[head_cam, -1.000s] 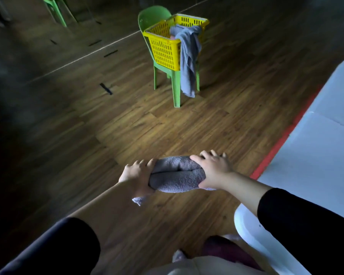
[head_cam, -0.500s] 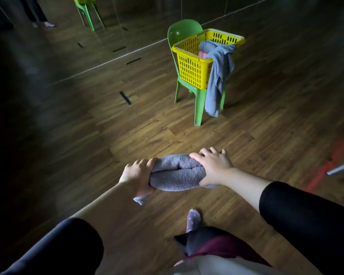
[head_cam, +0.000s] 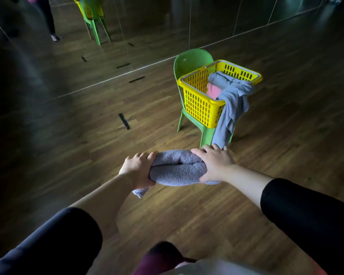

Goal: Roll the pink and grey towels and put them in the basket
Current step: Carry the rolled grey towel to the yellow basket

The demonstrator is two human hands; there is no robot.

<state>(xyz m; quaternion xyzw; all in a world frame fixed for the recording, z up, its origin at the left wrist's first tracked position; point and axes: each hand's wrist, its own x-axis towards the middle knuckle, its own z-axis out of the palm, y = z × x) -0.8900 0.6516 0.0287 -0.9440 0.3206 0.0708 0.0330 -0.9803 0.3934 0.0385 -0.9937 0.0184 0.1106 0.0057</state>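
Two towels — pink (head_cam: 213,91), grey (head_cam: 233,100) — in yellow basket (head_cam: 200,109); left hand (head_cam: 136,170), right hand (head_cam: 214,164) tight round rolled towel (head_cam: 177,170).

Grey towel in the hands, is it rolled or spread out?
Rolled: the grey towel is a bundle, gripped at each end by the left hand and right hand; one corner dangles loose.

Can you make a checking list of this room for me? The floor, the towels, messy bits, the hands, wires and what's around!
Surface: wooden floor, dimly lit.
Job's things: rolled grey towel held above the floor; yellow basket on a green chair; pink towel inside it; loose grey towel draped over its rim.
Clutter: black tape strips on the floor.
Grips: left hand and right hand each hold one end of the rolled grey towel.
Cables: nothing seen.
Surroundings: mirrored wall behind the chair.
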